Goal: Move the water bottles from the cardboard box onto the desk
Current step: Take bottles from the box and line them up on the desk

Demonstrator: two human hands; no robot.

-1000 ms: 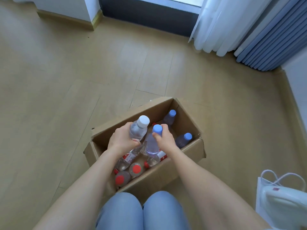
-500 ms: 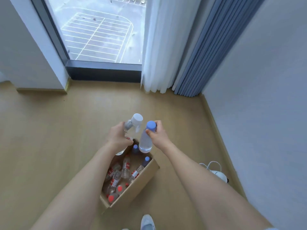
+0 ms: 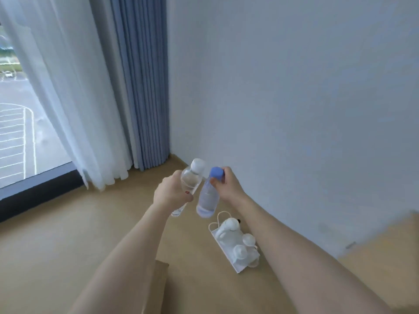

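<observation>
My left hand (image 3: 170,193) grips a clear water bottle with a white cap (image 3: 191,177) around its body, cap tilted up and to the right. My right hand (image 3: 227,186) holds a second bottle with a blue cap (image 3: 207,200) by its neck, so the body hangs down. The two bottles are close together in the air above the floor. Only a corner of the cardboard box (image 3: 156,284) shows between my forearms at the bottom. A blurred wooden desk edge (image 3: 385,236) is at the right.
A white paper bag (image 3: 235,243) holding white rounded items stands on the wooden floor by the wall. Blue curtains (image 3: 145,87) and a sheer white curtain (image 3: 68,98) hang at the window on the left. A plain wall fills the right.
Both hands have lifted the two bottles out of the box, and the view has swung up and to the right, so the box has nearly left the frame.
</observation>
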